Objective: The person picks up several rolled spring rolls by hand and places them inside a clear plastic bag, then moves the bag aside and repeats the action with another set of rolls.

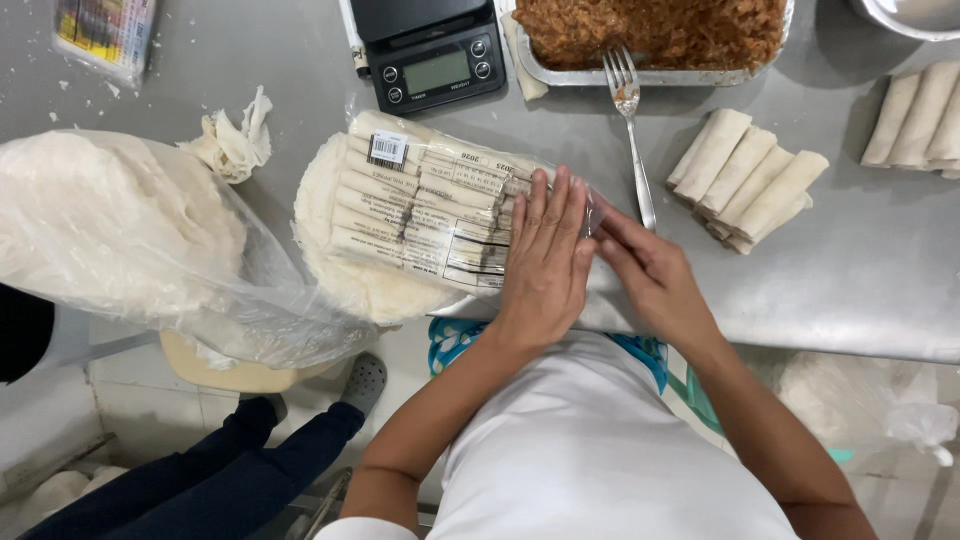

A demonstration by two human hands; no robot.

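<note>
A clear plastic pack of pale spring rolls (425, 205) lies on a stack of round white wrappers (335, 255) at the near edge of the steel table (860, 270). My left hand (545, 255) rests flat on the pack's right end, fingers together and stretched out. My right hand (645, 270) touches the pack's right edge just beside it, fingers extended against the plastic. Neither hand grips anything.
A black digital scale (430, 55) and a foil tray of brown filling (650, 35) sit at the back, a fork (630, 110) leaning from the tray. Rolled spring rolls (750, 180) lie right, more rolls (920, 115) far right. A bag of wrappers (110, 225) sits left.
</note>
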